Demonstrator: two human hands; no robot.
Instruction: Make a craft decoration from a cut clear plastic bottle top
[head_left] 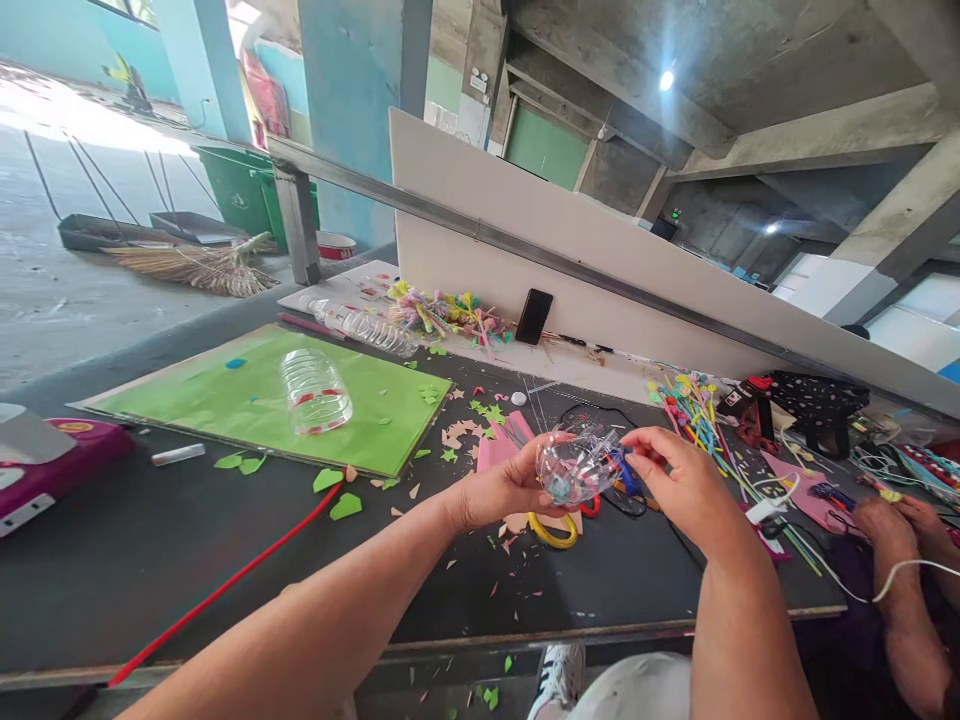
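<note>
My left hand (517, 482) is closed around a cut piece of clear plastic bottle (574, 465), held above the table. At the right end of that piece, my right hand (671, 470) has its thumb and fingers pinched together. What sits in that pinch is too small to tell. A blue object (630, 478) shows just behind the right fingers, its kind unclear. Below the bottle piece lie scissors with a yellow handle (553, 532). Pink paper (495, 450) and scraps lie under and around the hands.
A cut bottle (315, 392) stands on green sheet (247, 390); a whole bottle (364, 325) lies behind. A phone (534, 316) leans on the white partition (600, 270). Coloured sticks (701, 410) lie to the right. Another person's hands (892, 520) work at far right.
</note>
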